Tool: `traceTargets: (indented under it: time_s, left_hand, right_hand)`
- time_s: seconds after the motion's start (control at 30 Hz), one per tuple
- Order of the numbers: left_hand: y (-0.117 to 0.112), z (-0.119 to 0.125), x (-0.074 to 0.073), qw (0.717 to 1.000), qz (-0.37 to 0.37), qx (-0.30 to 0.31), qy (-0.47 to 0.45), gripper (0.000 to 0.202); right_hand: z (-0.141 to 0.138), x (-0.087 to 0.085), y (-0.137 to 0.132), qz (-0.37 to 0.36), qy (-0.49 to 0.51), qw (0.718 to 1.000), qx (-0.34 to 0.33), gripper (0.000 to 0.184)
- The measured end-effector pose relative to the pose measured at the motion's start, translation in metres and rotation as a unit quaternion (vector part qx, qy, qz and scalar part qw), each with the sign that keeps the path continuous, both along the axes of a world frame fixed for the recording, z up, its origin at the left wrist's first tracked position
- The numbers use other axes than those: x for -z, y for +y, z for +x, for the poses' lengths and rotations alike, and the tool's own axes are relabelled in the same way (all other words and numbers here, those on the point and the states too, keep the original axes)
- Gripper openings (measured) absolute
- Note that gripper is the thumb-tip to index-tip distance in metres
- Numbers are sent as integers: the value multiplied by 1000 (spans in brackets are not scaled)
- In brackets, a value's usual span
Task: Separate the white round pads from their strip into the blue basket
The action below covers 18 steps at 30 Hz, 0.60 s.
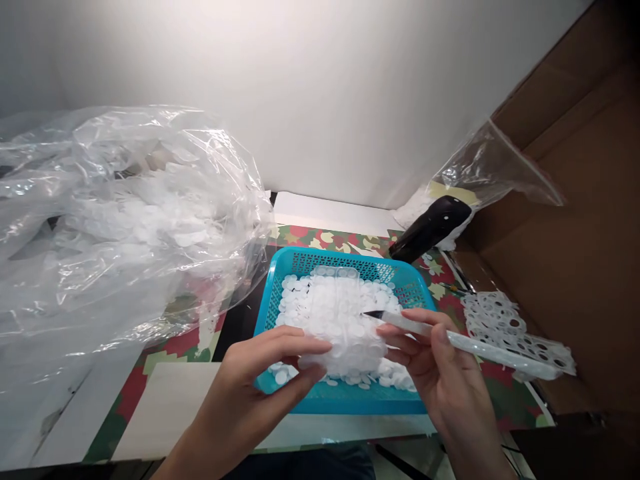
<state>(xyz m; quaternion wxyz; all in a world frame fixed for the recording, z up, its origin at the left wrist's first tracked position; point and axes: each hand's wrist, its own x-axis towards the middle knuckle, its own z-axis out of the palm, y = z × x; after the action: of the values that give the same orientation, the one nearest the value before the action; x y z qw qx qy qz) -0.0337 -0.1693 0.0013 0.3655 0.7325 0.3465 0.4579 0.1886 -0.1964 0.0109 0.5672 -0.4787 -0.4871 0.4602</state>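
Note:
My left hand (270, 373) pinches the near left edge of a translucent plastic sheet (343, 327) with rounded, disc-like outlines, held above the basket. In my right hand (445, 373) lies a slim white-handled craft knife (480, 347), its dark pointed blade directed left over the sheet. Fingers of that same hand reach the sheet's right edge. Below is a turquoise plastic basket (350, 405) with perforated walls, holding many small white discs (290, 303). The sheet hides the middle of the pile.
A large clear plastic bag (165, 220) of translucent pieces fills the left. Behind the basket's right corner is a black handle-like object (430, 230). Sheets with round holes (515, 333) lie right, beside a cardboard wall (575, 220). Patterned covering (175, 347) lies on the table.

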Motion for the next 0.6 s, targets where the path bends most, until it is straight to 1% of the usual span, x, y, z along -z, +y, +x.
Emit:
traceTargets:
  time_s: [0.1,0.17,0.23,0.3,0.37,0.4,0.5,0.6]
  left_hand:
    - [1,1,0,1000,-15,-12,-3,31]
    - [0,1,1,999,-25,-22,-1,32]
    - [-1,1,2,999,-34,-32,4,35]
    - [-1,1,2,999,-39,-31,9,38]
    - [-1,1,2,999,-35,-18,14,38]
    - [-1,1,2,999,-31,-11,16,38]
    - [-1,2,3,1000,-18,4,10,40]
    - [-1,3,3,1000,-24,3,13,41]
  right_hand:
    - [4,-1,-6,67,-80,994,23,26]
    - [8,-3,-9,128,-158,979,7,25]
    - [10,-5,-11,181,-233,954,-57,26]
    - [10,-8,-11,227,-288,921,-131,29]
    - [6,-10,-7,257,-318,894,-182,31]
    - [4,-11,-5,270,-325,885,-193,30]
    - [-3,-12,0,296,-334,873,-197,27]
    - [-6,-13,3,322,-350,859,-189,25]
